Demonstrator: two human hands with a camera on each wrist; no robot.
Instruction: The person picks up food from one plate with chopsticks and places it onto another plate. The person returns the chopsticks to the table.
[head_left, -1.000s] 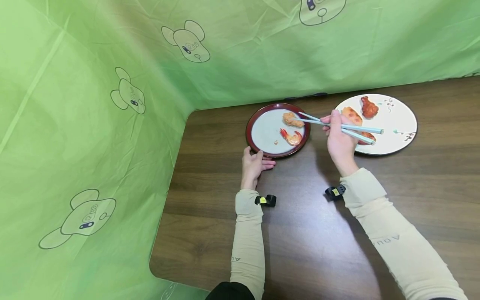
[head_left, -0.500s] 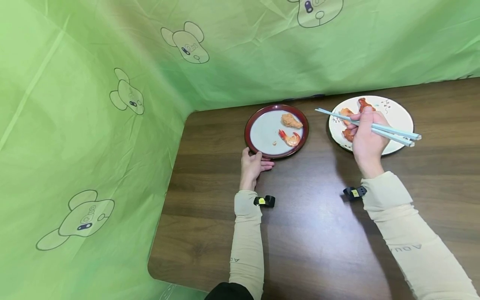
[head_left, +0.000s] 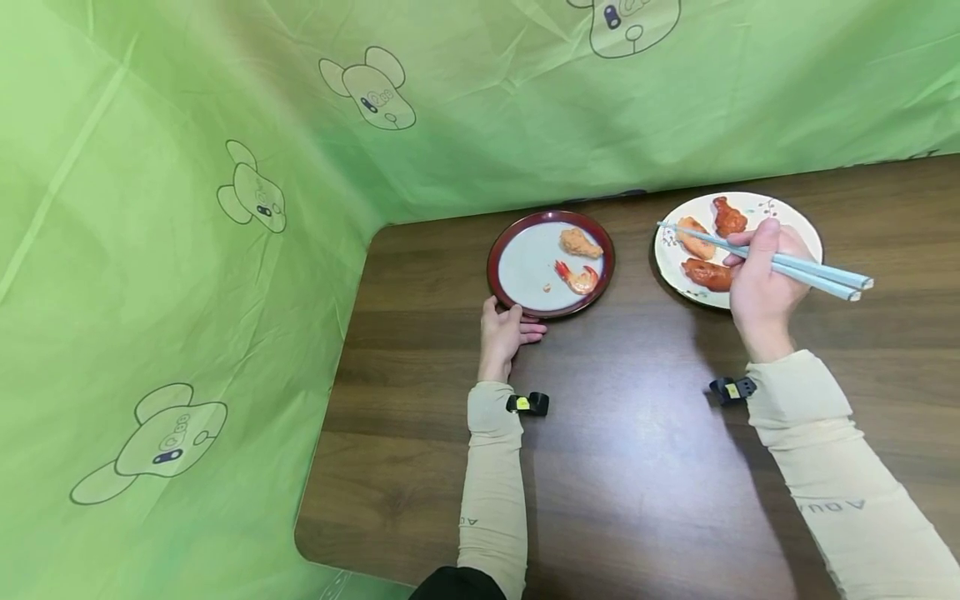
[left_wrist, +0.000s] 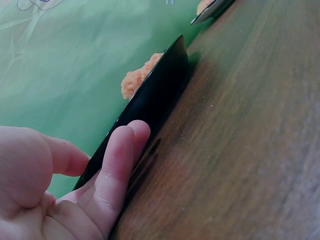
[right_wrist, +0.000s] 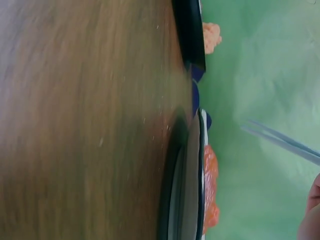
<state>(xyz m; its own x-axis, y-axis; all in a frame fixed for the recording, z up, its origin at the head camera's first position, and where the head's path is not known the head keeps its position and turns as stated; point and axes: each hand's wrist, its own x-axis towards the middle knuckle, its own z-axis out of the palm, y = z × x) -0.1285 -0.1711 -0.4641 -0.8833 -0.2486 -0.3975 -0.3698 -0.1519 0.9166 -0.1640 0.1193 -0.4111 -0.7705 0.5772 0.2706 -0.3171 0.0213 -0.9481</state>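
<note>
A brown wood-grain table (head_left: 622, 492) fills the lower view, its rounded corner at the left; a green curtain (head_left: 487, 125) printed with cartoon animal heads hangs behind and along the left side. I see two plates by the back edge. The left hand (head_left: 502, 333) holds the near rim of the red plate (head_left: 525, 258), where a pale drumstick (head_left: 580, 243) and a shrimp (head_left: 576, 279) lie. The right hand (head_left: 768, 287) grips blue chopsticks (head_left: 821, 273) above the white plate (head_left: 757, 215), which bears three pieces of food (head_left: 707, 274). A second ago, I had the chopsticks' tips at the pale drumstick; they have moved right, leaving it beside the shrimp.
</note>
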